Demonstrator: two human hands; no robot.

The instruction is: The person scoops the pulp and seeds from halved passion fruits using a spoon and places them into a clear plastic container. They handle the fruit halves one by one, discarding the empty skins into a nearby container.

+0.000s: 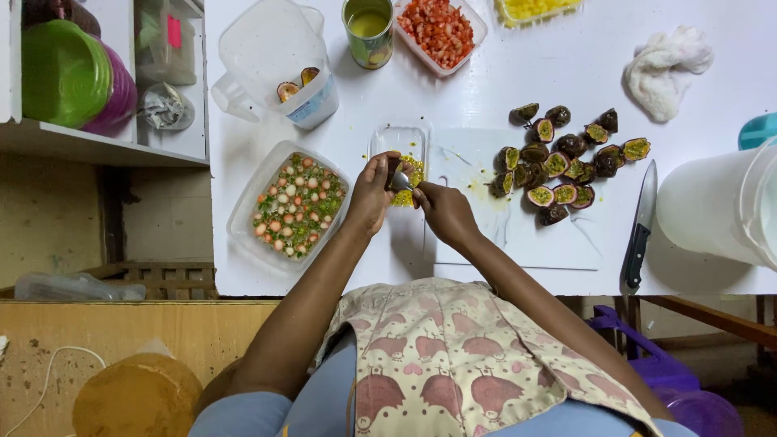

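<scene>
The person stands at a white table (566, 73), both hands together over a small clear plastic container (402, 144) that has yellow passion fruit pulp in it. The left hand (371, 194) is curled around a dark passion fruit half (392, 167), gripping it just above the container. The right hand (443, 212) is pinched on the handle of a metal spoon (401, 182), whose bowl sits against the fruit.

To the right, a white cutting board (518, 235) carries a heap of halved passion fruits (562, 166), most with their yellow-green pulp facing up. A black-handled knife (641, 228) lies just beyond the board's right edge, near a large white bucket (720, 206).

On the left sits a clear tub of mixed chopped fruit (295, 204), pink, white and green pieces. Above it lies a clear plastic jug (275, 61) with a couple of passion fruit shells inside. Along the far edge stand an open tin can (368, 31), a tub of chopped red fruit (437, 31) and a tub of yellow pieces (534, 8). A crumpled white cloth (665, 69) rests well apart, at the upper right. Green and purple bowls (73, 77) are stacked on a shelf to the left.
</scene>
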